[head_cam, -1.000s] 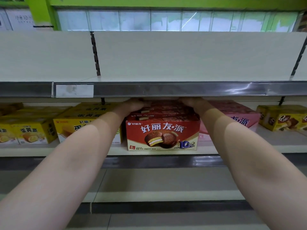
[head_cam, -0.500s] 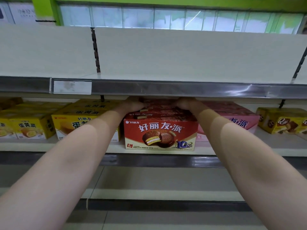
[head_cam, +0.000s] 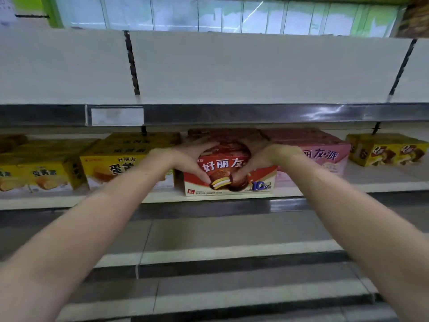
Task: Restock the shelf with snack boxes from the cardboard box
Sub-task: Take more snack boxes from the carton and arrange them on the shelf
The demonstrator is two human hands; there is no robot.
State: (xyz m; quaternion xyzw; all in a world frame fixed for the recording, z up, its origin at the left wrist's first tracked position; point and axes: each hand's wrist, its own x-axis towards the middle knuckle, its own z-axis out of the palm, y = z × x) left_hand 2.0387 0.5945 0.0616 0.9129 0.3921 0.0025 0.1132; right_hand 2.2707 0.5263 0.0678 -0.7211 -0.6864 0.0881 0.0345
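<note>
Reaching in under the grey metal edge of the upper shelf, both hands met at the red rectangular cardboard snack box with a chocolate pie printed on its face. That box stood at the front of the cream-coloured middle shelf, in a row of like red boxes running back behind it, between the yellow cake boxes and the pink snack boxes. The left hand lay over the box's upper left corner, thumb slanting down across the face and fingers bent over the top. The right hand mirrored it on the other corner. Motion blur kept me from telling whether either hand truly clamped the carton or only pressed on it. By my reading, the step in hand was seating this box square with the shelf's front edge. Next would come letting go and fetching another from the supply carton, which was out of view, and drawing both forearms back clear of the upper shelf.
</note>
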